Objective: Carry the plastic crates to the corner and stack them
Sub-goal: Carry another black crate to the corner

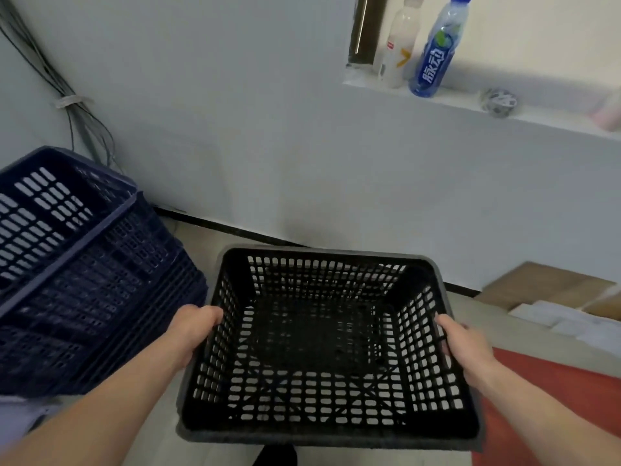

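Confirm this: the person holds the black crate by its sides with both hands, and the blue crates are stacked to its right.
Wrong on one point: in the head view the blue crates stand stacked to the left of the black crate, not its right. The left hand and right hand do hold its sides.

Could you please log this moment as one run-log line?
left hand: grips black crate left rim | right hand: grips right rim | blue crate stack: at wall, left | black crate: empty
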Demonstrator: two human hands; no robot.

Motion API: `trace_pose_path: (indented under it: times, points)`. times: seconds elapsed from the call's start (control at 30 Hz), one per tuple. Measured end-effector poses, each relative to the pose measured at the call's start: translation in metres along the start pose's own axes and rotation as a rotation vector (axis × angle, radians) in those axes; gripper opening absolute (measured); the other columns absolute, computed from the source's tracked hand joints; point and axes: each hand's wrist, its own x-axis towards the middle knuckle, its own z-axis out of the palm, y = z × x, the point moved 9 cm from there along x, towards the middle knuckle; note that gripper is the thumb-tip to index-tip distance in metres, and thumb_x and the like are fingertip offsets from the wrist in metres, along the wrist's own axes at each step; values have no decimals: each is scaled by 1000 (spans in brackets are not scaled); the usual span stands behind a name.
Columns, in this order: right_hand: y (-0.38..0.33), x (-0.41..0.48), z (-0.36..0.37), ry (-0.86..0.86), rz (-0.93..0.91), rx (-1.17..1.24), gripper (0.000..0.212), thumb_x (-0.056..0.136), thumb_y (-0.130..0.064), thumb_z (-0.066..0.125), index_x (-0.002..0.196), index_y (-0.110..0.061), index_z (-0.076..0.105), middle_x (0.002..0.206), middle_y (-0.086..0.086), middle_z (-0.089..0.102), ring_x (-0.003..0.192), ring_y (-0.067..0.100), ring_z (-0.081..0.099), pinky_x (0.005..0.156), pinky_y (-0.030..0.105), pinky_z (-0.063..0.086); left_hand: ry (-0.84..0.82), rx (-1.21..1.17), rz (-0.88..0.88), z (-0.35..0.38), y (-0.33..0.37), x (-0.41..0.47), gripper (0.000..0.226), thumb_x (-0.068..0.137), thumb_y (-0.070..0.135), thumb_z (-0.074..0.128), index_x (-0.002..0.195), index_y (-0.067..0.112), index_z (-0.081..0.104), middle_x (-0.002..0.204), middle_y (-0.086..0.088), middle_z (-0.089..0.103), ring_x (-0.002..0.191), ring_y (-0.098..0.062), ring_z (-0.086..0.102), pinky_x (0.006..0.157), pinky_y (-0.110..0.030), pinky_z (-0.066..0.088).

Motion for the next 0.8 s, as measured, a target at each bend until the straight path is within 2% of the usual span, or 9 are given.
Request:
trace_pose_path:
  times: [0.1,0.13,0.2,0.27,0.4,0.5,0.6,0.73,0.8]
  points:
    - [1,21,14,44,53,9,41,79,-45,75,89,-6,76,82,13,79,84,35,75,90,53,59,-19,41,-10,17,15,36,43,66,18,63,103,-3,67,99,-23,72,92,-40,68,85,-50,58]
    - [0,28,19,56,65,20,37,83,-41,75,88,-5,74,85,15,78,86,35,74,92,51,58,-32,57,-13,24,18,48,46,66,18,62,105,-5,67,101,-24,72,92,-41,68,83,-48,57]
    - [3,46,31,75,81,27,31,89,-37,73,90,-6,71,92,16,76,91,34,71,94,47,56,-44,94,-21,37,21,75,66,57,22,61,116,-8,64,104,-23,70,94,-40,67,79,-44,57]
    - [12,69,44,72,112,34,32,90,-38,72,98,-6,71,96,15,76,93,35,72,97,50,56,-46,127,-30,51,22,102,75,55,24,61,123,-7,61,107,-21,69,96,-39,66,83,-44,57]
    - [37,118,70,40,167,63,40,92,-34,71,114,-1,68,99,16,77,93,35,74,96,52,57,-38,139,-67,78,19,148,74,64,22,63,134,-3,55,117,-20,67,103,-38,65,86,-45,56]
    - [57,146,88,13,215,59,35,91,-31,71,113,-3,69,98,15,78,91,33,75,96,52,58,-30,162,-105,98,7,172,49,76,13,62,124,0,62,106,-18,70,94,-35,68,76,-40,57]
    - [72,164,97,27,204,6,32,81,-41,70,100,-15,66,96,10,77,93,33,74,95,54,57,14,219,-101,112,-1,185,34,86,5,59,120,4,64,100,-11,69,89,-28,65,73,-36,52]
    - [66,171,102,56,159,-131,40,91,-31,68,124,-17,53,101,-2,67,97,27,66,92,45,51,52,276,-113,122,-6,195,54,88,7,61,140,8,46,114,-8,59,100,-26,55,87,-36,43]
    - [66,173,108,28,140,-245,47,91,-31,70,127,-20,41,100,-3,64,94,29,64,86,42,48,29,285,-117,125,-6,194,68,85,5,65,147,10,37,123,-8,56,108,-26,53,97,-39,43]
